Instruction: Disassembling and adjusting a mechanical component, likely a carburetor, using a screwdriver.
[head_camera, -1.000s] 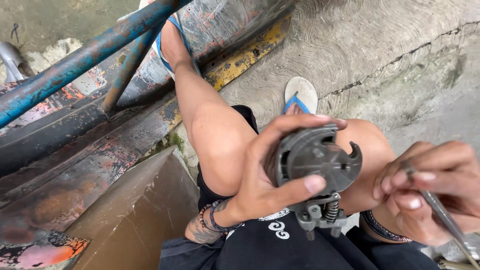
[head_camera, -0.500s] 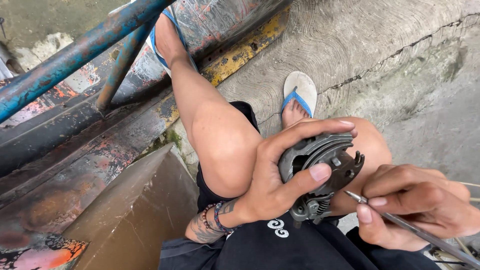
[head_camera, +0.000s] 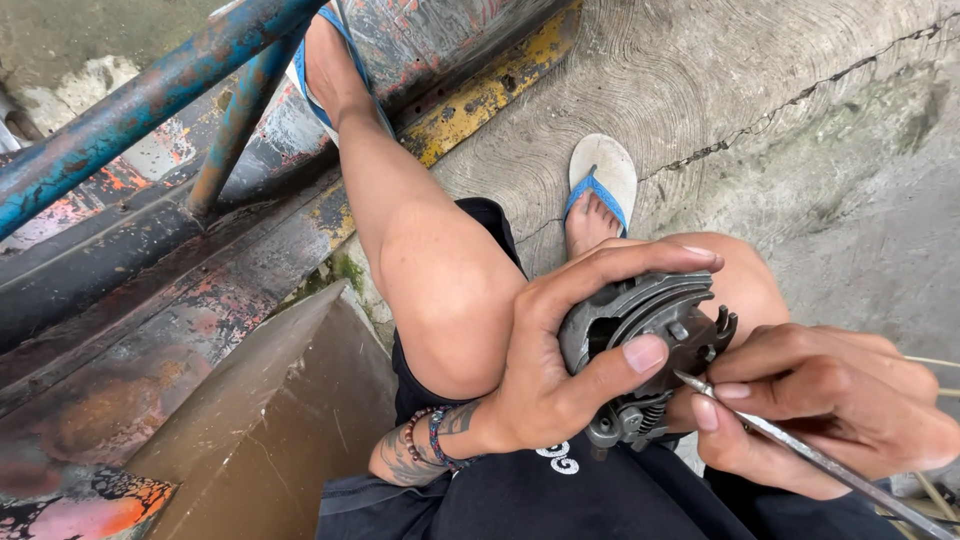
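Note:
My left hand (head_camera: 560, 350) grips a round dark-grey metal machine part (head_camera: 655, 345) with curved shoes and small springs at its lower edge, held above my lap. My right hand (head_camera: 830, 405) pinches a thin pointed metal tool (head_camera: 800, 450) like a pen. The tool's tip touches the right side of the part, just under my left thumb. I sit with both knees up, a beaded bracelet on my left wrist.
A rusty blue metal frame (head_camera: 150, 100) with peeling paint runs along the left, and my left foot rests on it. A brown metal sheet (head_camera: 250, 420) leans below it. My right foot in a blue flip-flop (head_camera: 600, 185) stands on cracked grey concrete (head_camera: 800, 120).
My left hand has tilted the part and lowered it slightly. My right hand has brought the tool's tip up against the part's right side.

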